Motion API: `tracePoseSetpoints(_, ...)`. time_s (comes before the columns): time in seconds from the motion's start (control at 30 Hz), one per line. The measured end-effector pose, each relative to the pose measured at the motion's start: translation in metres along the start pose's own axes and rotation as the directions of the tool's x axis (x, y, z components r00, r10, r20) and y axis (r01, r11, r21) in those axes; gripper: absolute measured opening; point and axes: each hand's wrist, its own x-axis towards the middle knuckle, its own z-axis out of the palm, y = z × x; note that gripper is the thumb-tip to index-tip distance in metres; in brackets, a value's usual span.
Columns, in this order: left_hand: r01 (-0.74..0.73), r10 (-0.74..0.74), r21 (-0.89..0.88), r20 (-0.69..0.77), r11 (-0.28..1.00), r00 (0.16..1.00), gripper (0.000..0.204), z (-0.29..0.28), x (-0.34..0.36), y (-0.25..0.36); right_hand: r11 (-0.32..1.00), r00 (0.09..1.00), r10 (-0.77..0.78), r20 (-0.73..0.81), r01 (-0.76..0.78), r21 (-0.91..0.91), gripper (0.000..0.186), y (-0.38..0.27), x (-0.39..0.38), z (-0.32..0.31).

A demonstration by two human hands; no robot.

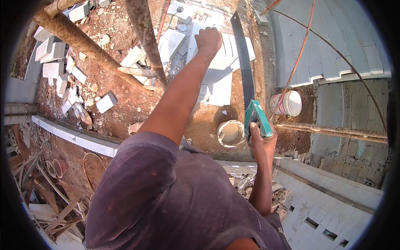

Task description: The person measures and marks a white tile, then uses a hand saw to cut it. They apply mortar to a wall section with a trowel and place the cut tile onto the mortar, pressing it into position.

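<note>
My right hand [261,146] is wrapped around the green handle of a handsaw [245,62]. Its long dark blade points away from me and stands beside the pale blocks. My left hand [209,40] reaches far forward with its fingers curled down, over or against a white block [227,48]. What those fingers grip, if anything, is hidden. Another white block [220,89] lies nearer to me in bright sun. Between the blocks and my body stands a bucket [230,134] with greyish contents, a little left of the saw handle.
Rusty scaffold poles [146,33] rise at the left of my arm. Broken white blocks [54,52] litter the reddish soil there. A second bucket [287,103] stands right of the saw. Pale block walls [325,41] and a horizontal pole [333,131] lie at the right.
</note>
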Motion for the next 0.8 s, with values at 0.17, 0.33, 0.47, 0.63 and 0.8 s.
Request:
tracePoseSetpoints(0.17,-0.118,0.118,-0.007,0.089,0.993,0.989,0.041,0.004,-0.003,0.028,1.000,0.999,0.022,-0.048,-0.022,-0.009,0.024,0.026,-0.064,-0.041)
tracePoseSetpoints(0.33,-0.031,0.039,-0.104,0.076,0.994,0.996,0.043,0.002,-0.003,0.028,0.999,0.987,0.047,0.154,-0.044,-0.025,0.020,-0.032,0.100,-0.010)
tracePoseSetpoints(0.47,0.082,-0.081,-0.032,0.022,0.996,0.996,0.032,-0.002,0.000,-0.001,0.996,0.996,-0.032,0.081,0.025,0.085,0.022,0.008,0.000,0.002)
tracePoseSetpoints(0.63,-0.076,0.073,0.044,0.062,0.996,0.995,0.042,-0.002,-0.007,0.023,0.994,0.999,0.026,0.027,-0.029,0.101,0.024,0.020,-0.048,-0.033)
tracePoseSetpoints(0.8,-0.053,0.054,-0.037,0.040,0.998,0.998,0.043,0.004,-0.007,0.032,0.995,0.990,-0.094,0.108,0.090,0.048,0.025,-0.027,0.082,0.000)
